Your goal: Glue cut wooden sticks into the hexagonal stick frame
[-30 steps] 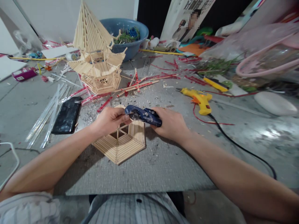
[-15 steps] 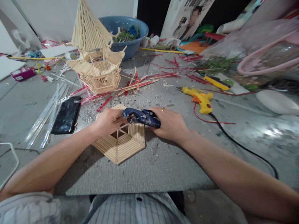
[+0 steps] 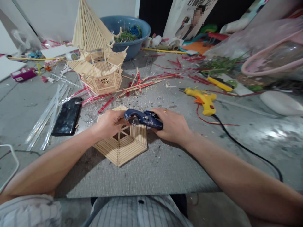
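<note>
In the head view, my right hand is wrapped round the handles of a dark blue hand cutter. The cutter lies crosswise above a hexagonal stick frame, made of rows of thin wooden sticks with an open, spoked middle. My left hand is closed at the cutter's left end, its fingertips pinched together there. What those fingers hold is hidden behind the cutter and the fingers. The left hand also covers the upper left part of the frame, which rests flat on the grey table.
A stick pagoda stands behind, before a blue basin. Loose sticks and red scraps lie near it. A phone and clear strips are left; a yellow glue gun with its black cord lies right.
</note>
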